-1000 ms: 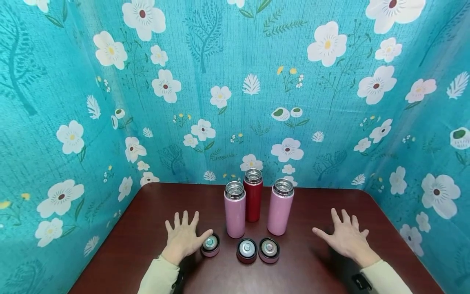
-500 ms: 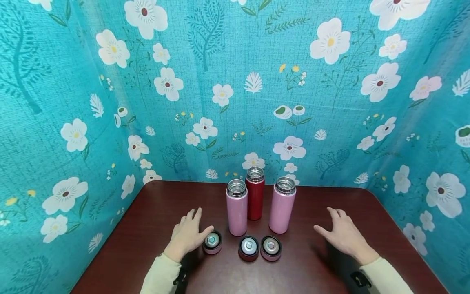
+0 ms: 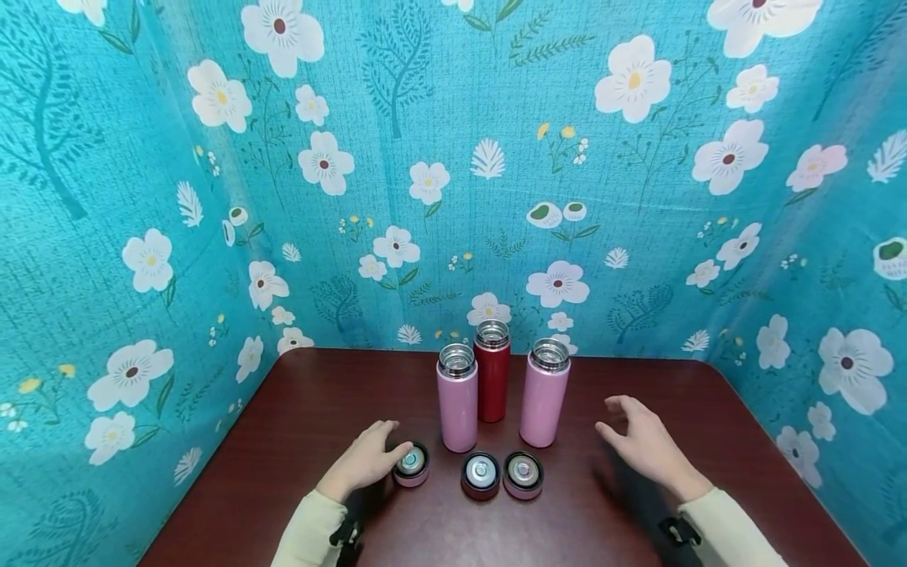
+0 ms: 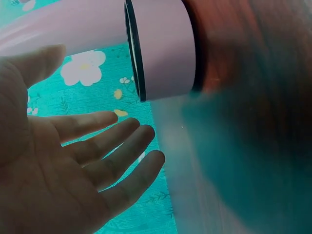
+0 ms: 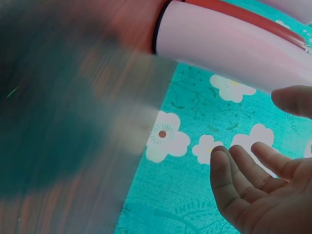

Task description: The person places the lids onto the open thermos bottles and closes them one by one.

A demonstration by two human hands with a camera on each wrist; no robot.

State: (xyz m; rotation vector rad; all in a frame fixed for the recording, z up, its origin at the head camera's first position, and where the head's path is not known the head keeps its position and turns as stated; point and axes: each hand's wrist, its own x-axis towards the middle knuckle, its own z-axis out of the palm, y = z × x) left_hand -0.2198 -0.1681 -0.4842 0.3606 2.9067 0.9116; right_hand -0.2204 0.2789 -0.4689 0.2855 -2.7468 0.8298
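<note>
Loosely, the left hand (image 3: 363,461) hovers with nothing in its grasp, thumb pointing at the leftmost lid (image 3: 410,475) just to its right, much nearer than the right hand (image 3: 643,445) is. That one, fingers slightly bent, also holds nothing; well to its left, the rightmost pink bottle (image 3: 544,405) stands upright, long axis vertical.
</note>
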